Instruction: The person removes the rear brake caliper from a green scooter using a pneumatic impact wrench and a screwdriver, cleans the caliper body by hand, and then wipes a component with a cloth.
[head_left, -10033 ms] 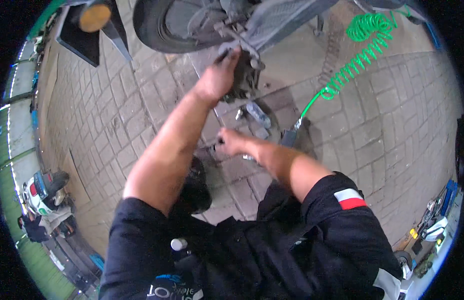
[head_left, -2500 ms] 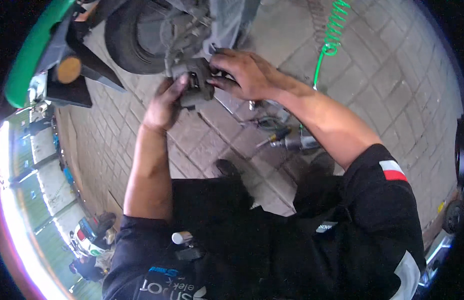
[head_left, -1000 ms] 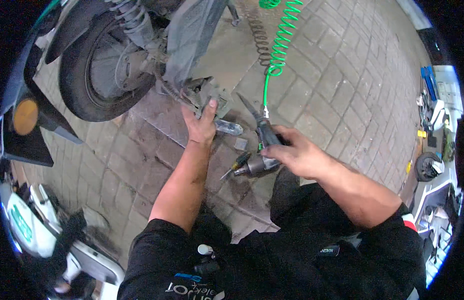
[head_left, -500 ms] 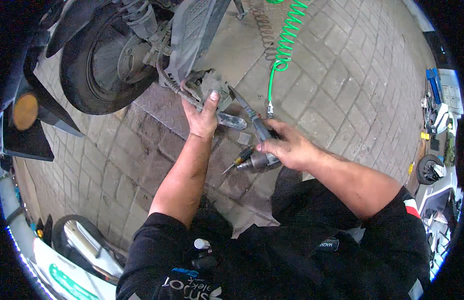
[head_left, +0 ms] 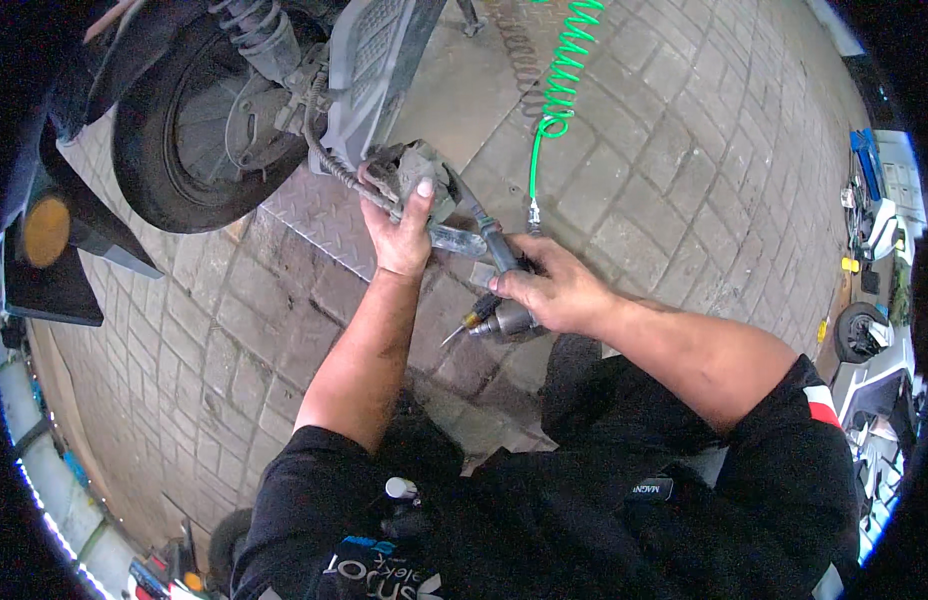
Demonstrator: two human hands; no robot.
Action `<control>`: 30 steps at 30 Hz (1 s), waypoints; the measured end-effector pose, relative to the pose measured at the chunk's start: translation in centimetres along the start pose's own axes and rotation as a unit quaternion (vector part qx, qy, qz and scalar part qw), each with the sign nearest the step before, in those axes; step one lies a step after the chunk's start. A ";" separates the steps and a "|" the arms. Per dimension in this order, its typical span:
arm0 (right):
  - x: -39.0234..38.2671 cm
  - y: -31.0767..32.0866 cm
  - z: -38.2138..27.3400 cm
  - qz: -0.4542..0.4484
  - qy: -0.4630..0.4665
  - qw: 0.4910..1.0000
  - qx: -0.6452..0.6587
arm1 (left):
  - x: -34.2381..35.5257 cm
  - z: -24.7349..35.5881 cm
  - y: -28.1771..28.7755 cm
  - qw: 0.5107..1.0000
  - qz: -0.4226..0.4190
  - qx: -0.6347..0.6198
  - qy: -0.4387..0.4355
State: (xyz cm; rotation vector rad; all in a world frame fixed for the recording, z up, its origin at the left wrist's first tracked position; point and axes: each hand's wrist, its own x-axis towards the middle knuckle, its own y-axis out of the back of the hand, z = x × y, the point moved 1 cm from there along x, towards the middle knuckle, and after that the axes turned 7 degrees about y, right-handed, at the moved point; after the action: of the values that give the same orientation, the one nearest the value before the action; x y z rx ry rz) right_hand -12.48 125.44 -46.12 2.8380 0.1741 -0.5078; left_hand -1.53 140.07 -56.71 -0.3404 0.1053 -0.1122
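My left hand (head_left: 400, 232) is wrapped round a dirty grey brake caliper (head_left: 416, 172), thumb on top, beside the scooter's wheel (head_left: 189, 130). A ribbed hose (head_left: 344, 172) runs to the caliper. In my right hand (head_left: 554, 285) is a slim dark hand tool (head_left: 492, 238) with a narrow tip, which reaches the caliper's right side. Its working end is partly hidden. A clear, shiny elongated piece (head_left: 458, 241) shows just below the caliper. Under my right hand lie an air impact wrench (head_left: 506, 320) and a screwdriver (head_left: 472, 320) with a yellow and black handle.
A green coiled air hose (head_left: 566, 80) runs from the top toward the wrench. A metal tread plate (head_left: 319, 215) lies under the scooter (head_left: 374, 80) on paving bricks (head_left: 664, 200). Tools and a small wheel (head_left: 862, 333) are along the right edge.
The tool in my right hand has moved left and closer against the caliper. My left hand keeps its hold on the caliper. The view has shifted slightly.
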 end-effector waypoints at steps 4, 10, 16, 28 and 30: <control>0.5 0.0 0.3 -0.047 -0.084 0.995 0.010 | 0.1 -0.2 0.6 1.000 -0.002 -0.011 0.009; 1.2 -2.8 2.1 0.001 -0.016 0.999 0.036 | -0.5 0.3 -1.0 0.998 0.039 0.041 0.013; 3.4 -6.7 4.0 0.134 0.067 0.985 0.091 | -0.6 0.2 -2.9 0.991 0.084 0.108 -0.005; 0.5 1.2 3.3 -0.072 -0.006 0.996 0.052 | -0.2 1.4 -0.1 0.999 0.013 0.051 0.001; 0.2 0.8 3.3 -0.116 -0.002 0.992 0.052 | 0.1 0.9 0.6 0.998 0.016 0.065 -0.005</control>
State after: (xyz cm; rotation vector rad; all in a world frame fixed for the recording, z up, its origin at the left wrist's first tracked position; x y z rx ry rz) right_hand -13.23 123.83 -49.01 2.9349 0.4960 -0.5853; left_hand -1.31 140.95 -56.10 -0.2087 0.0925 -0.0844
